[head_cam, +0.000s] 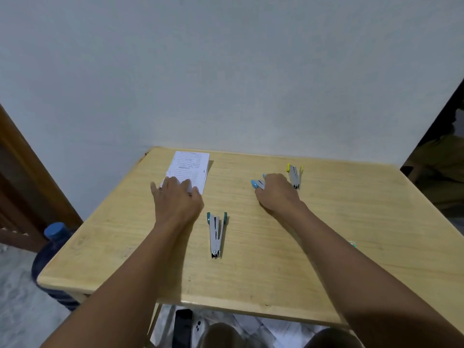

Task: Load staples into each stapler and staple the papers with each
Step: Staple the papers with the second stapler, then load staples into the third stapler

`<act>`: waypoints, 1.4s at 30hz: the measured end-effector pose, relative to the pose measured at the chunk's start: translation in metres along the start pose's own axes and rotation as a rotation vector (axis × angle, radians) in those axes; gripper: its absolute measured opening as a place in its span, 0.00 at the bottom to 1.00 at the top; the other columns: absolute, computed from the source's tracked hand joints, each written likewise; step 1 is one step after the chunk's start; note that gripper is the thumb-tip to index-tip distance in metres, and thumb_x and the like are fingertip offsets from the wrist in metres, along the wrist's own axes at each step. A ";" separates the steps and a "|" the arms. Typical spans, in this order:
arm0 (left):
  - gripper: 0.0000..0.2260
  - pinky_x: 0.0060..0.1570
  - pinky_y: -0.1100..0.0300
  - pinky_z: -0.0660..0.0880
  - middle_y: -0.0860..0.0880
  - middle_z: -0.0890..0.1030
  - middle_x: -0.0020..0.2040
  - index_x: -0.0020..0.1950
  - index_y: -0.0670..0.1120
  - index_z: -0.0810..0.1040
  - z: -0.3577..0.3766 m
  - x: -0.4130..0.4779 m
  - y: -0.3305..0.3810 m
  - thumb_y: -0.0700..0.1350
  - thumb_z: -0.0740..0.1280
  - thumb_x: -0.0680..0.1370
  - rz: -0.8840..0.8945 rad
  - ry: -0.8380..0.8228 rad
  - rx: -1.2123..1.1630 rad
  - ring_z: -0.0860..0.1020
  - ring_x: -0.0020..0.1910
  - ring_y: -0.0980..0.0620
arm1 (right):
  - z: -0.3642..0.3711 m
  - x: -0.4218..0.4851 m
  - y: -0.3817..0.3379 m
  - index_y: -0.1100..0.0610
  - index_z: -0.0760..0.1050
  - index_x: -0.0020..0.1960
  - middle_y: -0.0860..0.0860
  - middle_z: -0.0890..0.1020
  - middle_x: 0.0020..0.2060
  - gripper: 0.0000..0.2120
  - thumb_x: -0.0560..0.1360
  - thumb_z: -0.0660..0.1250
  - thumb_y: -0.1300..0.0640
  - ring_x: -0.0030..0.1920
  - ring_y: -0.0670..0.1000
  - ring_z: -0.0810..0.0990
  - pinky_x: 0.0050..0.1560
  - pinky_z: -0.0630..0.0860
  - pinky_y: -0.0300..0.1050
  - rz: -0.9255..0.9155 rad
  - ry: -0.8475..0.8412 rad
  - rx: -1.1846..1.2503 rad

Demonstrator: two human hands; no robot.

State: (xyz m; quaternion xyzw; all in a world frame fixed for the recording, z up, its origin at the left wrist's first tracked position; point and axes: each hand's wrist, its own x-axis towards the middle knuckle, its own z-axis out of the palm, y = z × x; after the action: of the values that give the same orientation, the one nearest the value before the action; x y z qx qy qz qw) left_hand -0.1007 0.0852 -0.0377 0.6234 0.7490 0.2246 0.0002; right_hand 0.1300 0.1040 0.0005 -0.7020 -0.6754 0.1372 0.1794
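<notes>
On the wooden table [326, 234] lie three staplers, each opened out. The teal-tipped stapler [216, 232] lies in the middle near me. A yellow-tipped stapler [295, 175] lies at the far right. My right hand [276, 194] covers the light-blue-tipped stapler [256, 183], fingers curled over it, only its blue ends showing. A stack of printed papers [190, 169] lies at the far left. My left hand [175, 199] rests on the stack's near edge with fingers spread flat.
A small green-and-white object [352, 244] peeks out beside my right forearm. A blue water jug [54, 247] stands on the floor left of the table. Phones [184, 327] and loose papers lie below the table's near edge. A wall is right behind the table.
</notes>
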 end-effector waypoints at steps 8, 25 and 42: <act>0.13 0.66 0.48 0.62 0.50 0.73 0.44 0.40 0.47 0.74 0.008 0.006 -0.005 0.52 0.55 0.75 -0.004 0.039 -0.100 0.72 0.51 0.48 | 0.002 0.040 -0.012 0.60 0.75 0.55 0.57 0.77 0.56 0.17 0.80 0.59 0.46 0.41 0.55 0.73 0.35 0.64 0.43 0.126 0.072 -0.172; 0.12 0.65 0.48 0.59 0.50 0.74 0.50 0.48 0.46 0.78 0.002 0.003 -0.001 0.51 0.59 0.76 -0.035 0.067 -0.105 0.73 0.56 0.47 | -0.017 -0.040 -0.026 0.52 0.72 0.61 0.49 0.83 0.50 0.23 0.75 0.65 0.37 0.47 0.51 0.82 0.49 0.79 0.50 0.089 0.035 0.307; 0.21 0.53 0.54 0.67 0.50 0.82 0.39 0.43 0.47 0.81 -0.040 -0.072 0.046 0.60 0.58 0.81 0.047 -0.135 -0.670 0.78 0.43 0.52 | 0.004 -0.112 -0.044 0.58 0.75 0.43 0.52 0.82 0.39 0.13 0.79 0.60 0.50 0.37 0.54 0.78 0.33 0.69 0.46 0.069 -0.044 0.363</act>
State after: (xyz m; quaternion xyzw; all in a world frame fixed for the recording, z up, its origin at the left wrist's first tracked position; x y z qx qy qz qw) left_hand -0.0526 0.0102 -0.0065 0.6195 0.6172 0.4161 0.2494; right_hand 0.0829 -0.0068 0.0110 -0.6776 -0.6191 0.2781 0.2833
